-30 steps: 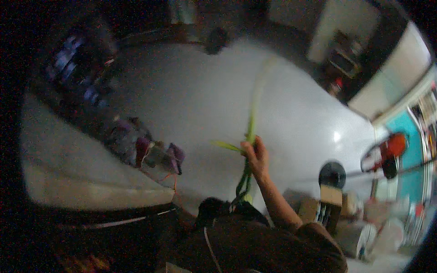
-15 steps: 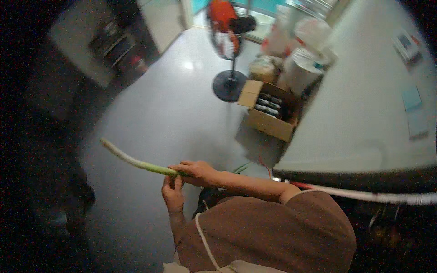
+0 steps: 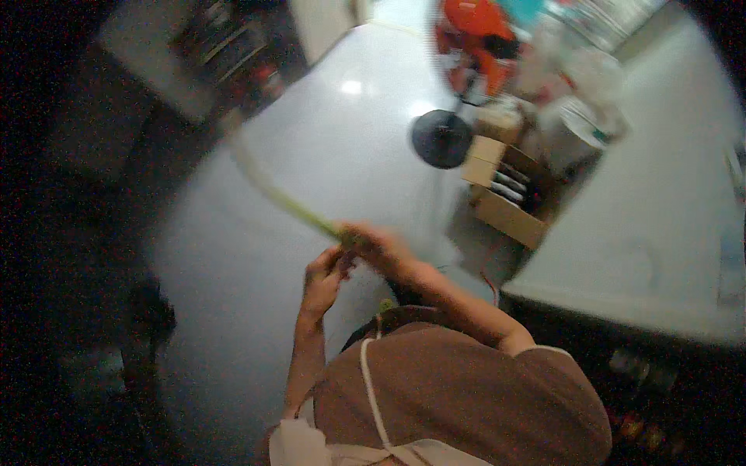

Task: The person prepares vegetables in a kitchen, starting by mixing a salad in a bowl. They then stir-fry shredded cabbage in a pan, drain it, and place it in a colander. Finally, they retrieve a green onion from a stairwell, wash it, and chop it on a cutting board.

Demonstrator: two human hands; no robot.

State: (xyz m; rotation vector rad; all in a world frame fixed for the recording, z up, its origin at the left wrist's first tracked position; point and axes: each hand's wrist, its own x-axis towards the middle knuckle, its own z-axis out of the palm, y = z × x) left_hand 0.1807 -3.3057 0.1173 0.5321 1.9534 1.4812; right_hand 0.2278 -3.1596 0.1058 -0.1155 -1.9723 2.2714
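Note:
A long green onion reaches from my hands toward the far left, its pale root end blurred and its green part nearest me. Around the green part, my right hand is closed, smeared by motion. My left hand is just below it, its fingers pinched together against the green end by the right hand's fingertips. What lies between the two hands is mostly hidden. A small green tip shows at the front of my brown apron.
An orange fan on a round black base stands ahead on the pale floor. Beside it are an open cardboard box holding dark bottle-like items and a white bucket-like container. A white counter runs along the right.
Both hands have moved forward, away from my body, and the green onion now points more steeply away. The whole view has shifted, so the fan and box appear farther right.

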